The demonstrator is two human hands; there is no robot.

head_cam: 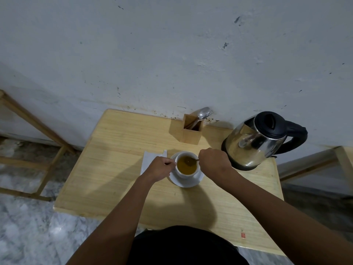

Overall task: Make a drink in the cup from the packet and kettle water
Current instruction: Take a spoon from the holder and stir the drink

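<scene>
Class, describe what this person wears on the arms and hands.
No sleeves show anywhere up to the frame edge. Neither the left hand nor the right hand wears a glove; no watch or band at either wrist. The top is black.

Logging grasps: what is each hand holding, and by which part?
Right hand pinches a spoon by its handle end, bowl in the cup. Left hand holds the cup at its left side.

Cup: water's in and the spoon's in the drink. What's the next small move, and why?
Probably stir a few slow turns. The right hand grips the spoon, its tip in the yellow-brown drink; the left hand holds the cup on its saucer. The packet lies beside the saucer and the kettle stands on the table, so likely only mixing remains.
</scene>
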